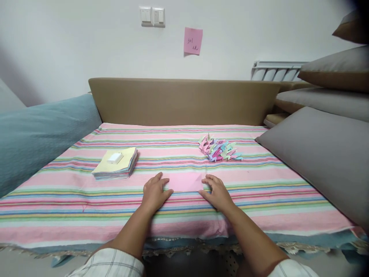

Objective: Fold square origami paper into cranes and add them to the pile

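Observation:
A pink sheet of paper [185, 182], a wide rectangle that looks folded, lies low over the striped cloth between my two hands. My left hand [155, 190] has its thumb and fingers at the paper's left end. At the right end, my right hand [216, 192] holds it the same way, thumb at the near corner and fingers at the far one. Beyond my right hand is a pile of small folded paper cranes [219, 149] in pink, purple, green and blue. To the left sits a stack of coloured square paper [108, 167], yellow on top, with a small white block [115, 158] on it.
The striped cloth [72, 196] covers the sofa seat. A brown backrest [184, 100] stands behind. Grey cushions [325, 150] are piled on the right, and a blue-covered armrest [49, 130] is on the left. A pink note [193, 40] and switches [152, 17] are on the wall.

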A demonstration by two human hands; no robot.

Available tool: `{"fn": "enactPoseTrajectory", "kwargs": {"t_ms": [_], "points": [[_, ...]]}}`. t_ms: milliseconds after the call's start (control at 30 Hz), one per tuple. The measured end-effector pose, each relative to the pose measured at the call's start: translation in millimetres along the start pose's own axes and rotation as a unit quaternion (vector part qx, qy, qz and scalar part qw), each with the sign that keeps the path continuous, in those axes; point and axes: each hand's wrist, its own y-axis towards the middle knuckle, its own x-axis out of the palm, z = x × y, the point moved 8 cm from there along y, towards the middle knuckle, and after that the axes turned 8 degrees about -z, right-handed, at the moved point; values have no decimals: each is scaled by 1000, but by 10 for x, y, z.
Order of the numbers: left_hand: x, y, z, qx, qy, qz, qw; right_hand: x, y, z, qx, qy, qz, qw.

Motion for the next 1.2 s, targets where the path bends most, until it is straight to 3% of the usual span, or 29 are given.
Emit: {"fn": "enactPoseTrajectory", "kwargs": {"t_ms": [467,733,1200], "points": [[-68,-32,26,-6,-97,18,995,-1,6,-2,-21,24,3,999],[-52,-38,42,-2,-98,12,995,42,15,46,14,0,-18,1000],[-14,-34,23,-15,-182,-3,983,-4,3,-44,-60,76,9,995]]}}
